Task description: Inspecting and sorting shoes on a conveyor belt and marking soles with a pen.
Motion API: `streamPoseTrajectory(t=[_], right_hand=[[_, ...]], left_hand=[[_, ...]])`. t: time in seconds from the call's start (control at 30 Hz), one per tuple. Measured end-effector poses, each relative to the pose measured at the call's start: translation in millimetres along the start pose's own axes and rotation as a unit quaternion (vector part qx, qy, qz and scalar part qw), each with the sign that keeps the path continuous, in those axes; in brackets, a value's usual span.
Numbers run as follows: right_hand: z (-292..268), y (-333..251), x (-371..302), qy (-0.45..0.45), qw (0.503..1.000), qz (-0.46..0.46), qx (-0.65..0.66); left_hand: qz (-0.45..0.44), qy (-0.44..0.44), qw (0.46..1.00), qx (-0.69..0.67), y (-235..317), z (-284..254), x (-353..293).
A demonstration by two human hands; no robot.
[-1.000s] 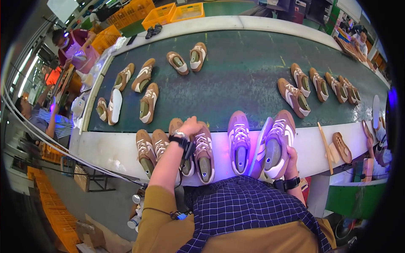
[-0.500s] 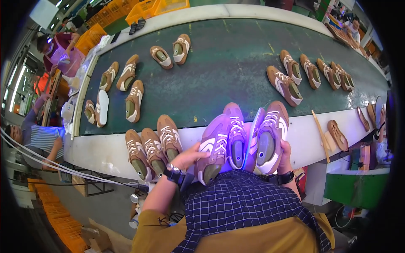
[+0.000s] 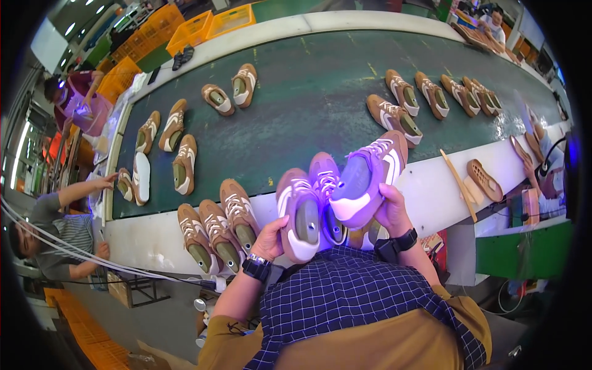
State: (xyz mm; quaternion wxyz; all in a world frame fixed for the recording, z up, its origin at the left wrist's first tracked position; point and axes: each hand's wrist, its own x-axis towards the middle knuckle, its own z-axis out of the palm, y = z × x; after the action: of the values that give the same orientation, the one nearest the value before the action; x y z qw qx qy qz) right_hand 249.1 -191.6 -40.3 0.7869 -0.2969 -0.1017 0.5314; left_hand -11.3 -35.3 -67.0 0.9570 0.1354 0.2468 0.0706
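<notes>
My left hand (image 3: 269, 239) is closed around the left side of a brown sneaker (image 3: 298, 213) with white stripes and an olive shoe insert, heel toward me. In my right hand (image 3: 393, 211) another brown sneaker (image 3: 355, 203) is raised and tilted, its white heel facing me and its toe pointing up to the right. Between the two, a third sneaker (image 3: 324, 179) stands on the white ledge, partly covered. Part of a further shoe (image 3: 372, 236) shows beneath the raised one. Violet light falls across these shoes.
Three brown sneakers (image 3: 216, 228) stand on the ledge (image 3: 142, 240) to my left. Beyond lies a dark green belt (image 3: 296, 92) with sneakers grouped at left and right. A wooden strip (image 3: 458, 185) and a brown shoe upper (image 3: 483, 180) lie at right. Co-workers are at both sides.
The right-hand sneaker has been lifted and tipped, heel swinging left over the neighbouring shoe. My left hand's sneaker has turned more upright. A co-worker at left now reaches toward the belt.
</notes>
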Motion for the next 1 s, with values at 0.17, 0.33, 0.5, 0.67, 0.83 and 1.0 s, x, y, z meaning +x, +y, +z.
streamPoseTrajectory(t=[0.17, 0.33, 0.5, 0.67, 0.83, 1.0], right_hand=[[21.1, -4.9, -5.0, 0.028, 0.999, -0.029, 0.018], [33.0, -2.1, -16.4, 0.026, 0.999, -0.044, 0.001], [46.6, -1.0, -19.0, 0.036, 0.998, -0.046, -0.011], [56.7, -0.4, -18.7, 0.067, 0.995, -0.066, -0.025], [43.5, 0.6, -13.7, 0.047, 0.996, -0.067, -0.024], [44.4, 0.4, -14.2, 0.052, 0.996, -0.066, -0.019]], left_hand=[[0.176, -0.057, 0.981, -0.060, -2.6, 34.3, 10.3], [0.241, -0.057, 0.965, -0.091, 5.7, 46.7, 4.3], [0.279, -0.006, 0.957, -0.074, 2.0, 62.8, 0.3], [0.275, 0.002, 0.957, -0.090, -1.3, 69.6, 3.0], [0.278, 0.004, 0.957, -0.079, -2.3, 77.4, 6.4], [0.276, 0.013, 0.958, -0.076, -4.9, 78.6, 8.3]])
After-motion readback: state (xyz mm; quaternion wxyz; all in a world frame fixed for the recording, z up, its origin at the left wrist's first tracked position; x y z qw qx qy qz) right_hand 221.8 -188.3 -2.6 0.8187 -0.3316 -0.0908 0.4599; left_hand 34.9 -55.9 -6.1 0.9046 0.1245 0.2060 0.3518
